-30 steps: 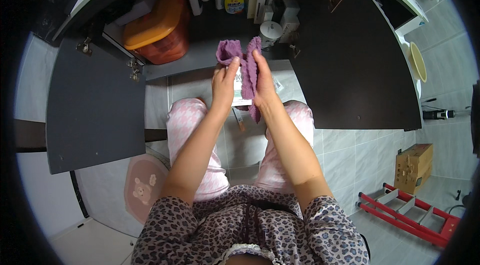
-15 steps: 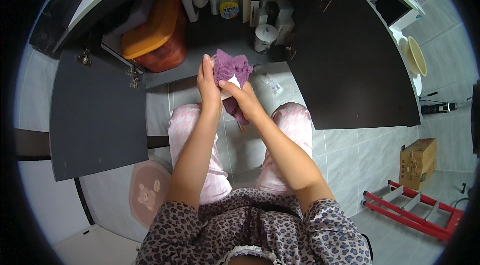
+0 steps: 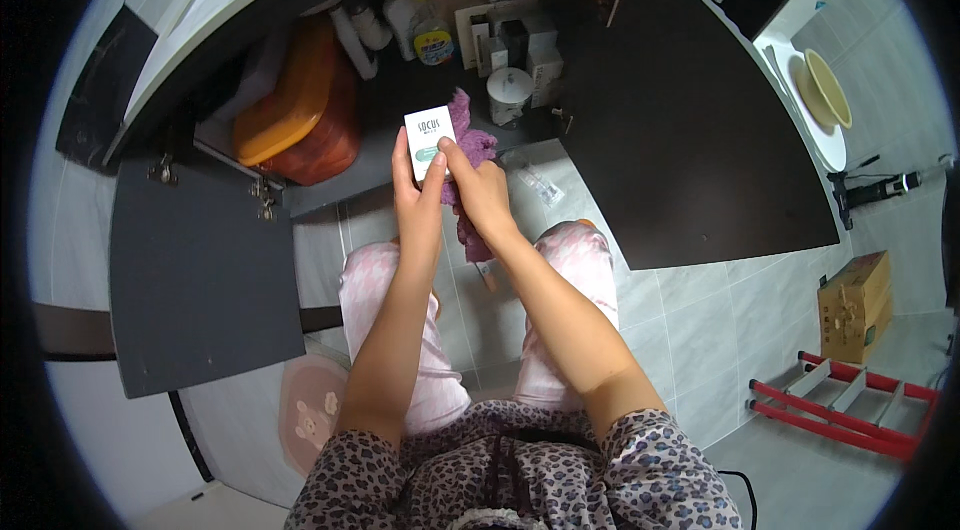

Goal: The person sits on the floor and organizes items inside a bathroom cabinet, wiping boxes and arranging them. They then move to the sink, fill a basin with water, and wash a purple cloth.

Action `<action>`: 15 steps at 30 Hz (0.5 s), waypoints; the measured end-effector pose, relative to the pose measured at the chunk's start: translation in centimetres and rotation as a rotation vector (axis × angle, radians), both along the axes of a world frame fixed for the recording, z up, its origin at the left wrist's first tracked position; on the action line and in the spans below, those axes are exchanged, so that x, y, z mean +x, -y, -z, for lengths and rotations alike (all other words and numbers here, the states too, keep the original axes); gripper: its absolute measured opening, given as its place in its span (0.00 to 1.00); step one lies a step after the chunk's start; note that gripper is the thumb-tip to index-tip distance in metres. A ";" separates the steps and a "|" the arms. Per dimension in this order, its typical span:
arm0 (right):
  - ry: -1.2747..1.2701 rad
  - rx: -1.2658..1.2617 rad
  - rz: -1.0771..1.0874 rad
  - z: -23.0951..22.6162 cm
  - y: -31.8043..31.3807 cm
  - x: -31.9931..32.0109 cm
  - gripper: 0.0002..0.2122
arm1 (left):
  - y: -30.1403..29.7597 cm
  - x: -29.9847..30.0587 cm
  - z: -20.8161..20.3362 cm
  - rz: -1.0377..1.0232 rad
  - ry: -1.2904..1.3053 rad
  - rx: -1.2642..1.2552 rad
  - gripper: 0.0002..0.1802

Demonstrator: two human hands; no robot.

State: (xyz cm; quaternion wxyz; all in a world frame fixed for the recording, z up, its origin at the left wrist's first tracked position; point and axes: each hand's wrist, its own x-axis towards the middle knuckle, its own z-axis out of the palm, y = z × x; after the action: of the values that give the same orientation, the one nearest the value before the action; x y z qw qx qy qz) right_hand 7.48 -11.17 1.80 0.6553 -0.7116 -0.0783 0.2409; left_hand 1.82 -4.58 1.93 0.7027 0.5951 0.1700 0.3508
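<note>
My left hand (image 3: 414, 192) is closed around a small white box (image 3: 428, 122) with dark print and a green patch, held upright in front of the cabinet. From the right, my right hand (image 3: 482, 194) grips a purple fluffy cloth (image 3: 480, 144), and its thumb rests on the front of the box. Part of the cloth shows behind and beside the box, while another part hangs below my right hand. Behind my hands lies the dark cabinet floor (image 3: 405, 95), where a round white canister (image 3: 510, 92) stands.
An orange-lidded container (image 3: 285, 125) fills the cabinet's left side. Bottles, including a yellow-labelled one (image 3: 433, 46), and small boxes stand at the back. Open doors (image 3: 205, 275) (image 3: 690, 130) flank me. A clear packet (image 3: 543, 185) lies near my right knee. Rightward are a carton (image 3: 853, 308) and red ladder (image 3: 850, 410).
The white box, earlier mostly covered by the purple cloth, now shows its printed face. The cloth has shifted to the right side of the box with my right hand.
</note>
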 end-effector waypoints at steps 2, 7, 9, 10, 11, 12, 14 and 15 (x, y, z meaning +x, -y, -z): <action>0.084 -0.059 0.035 -0.2 0.2 1.0 0.32 | 0.0 0.7 -0.2 0.066 -0.018 -0.018 0.29; 0.412 -0.295 0.058 0.7 0.4 4.9 0.33 | -2.2 3.3 -1.4 0.177 -0.247 0.057 0.34; 0.417 -0.366 0.108 -0.8 0.7 6.5 0.33 | -3.2 4.9 -1.8 0.256 -0.306 0.144 0.35; 0.394 -0.375 0.091 -0.3 0.7 7.7 0.33 | -3.5 5.7 -2.0 0.305 -0.323 0.185 0.35; 0.392 -0.373 0.107 -0.4 0.8 8.5 0.33 | -3.5 6.3 -2.4 0.348 -0.343 0.221 0.34; 0.390 -0.373 0.123 -0.4 1.0 9.2 0.34 | -3.9 7.1 -2.4 0.405 -0.369 0.188 0.33; 0.363 -0.378 0.108 -0.7 1.5 10.2 0.35 | -4.8 8.8 -2.3 0.508 -0.418 0.109 0.31; 0.337 -0.358 0.126 -0.7 1.8 10.6 0.35 | -4.9 9.7 -1.9 0.511 -0.368 -0.007 0.29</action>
State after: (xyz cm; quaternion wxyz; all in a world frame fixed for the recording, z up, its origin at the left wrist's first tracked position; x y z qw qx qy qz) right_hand 18.08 -12.99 2.52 0.5102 -0.8499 -0.0981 0.0878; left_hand 11.52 0.28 3.79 0.7277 0.6696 0.1407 0.0487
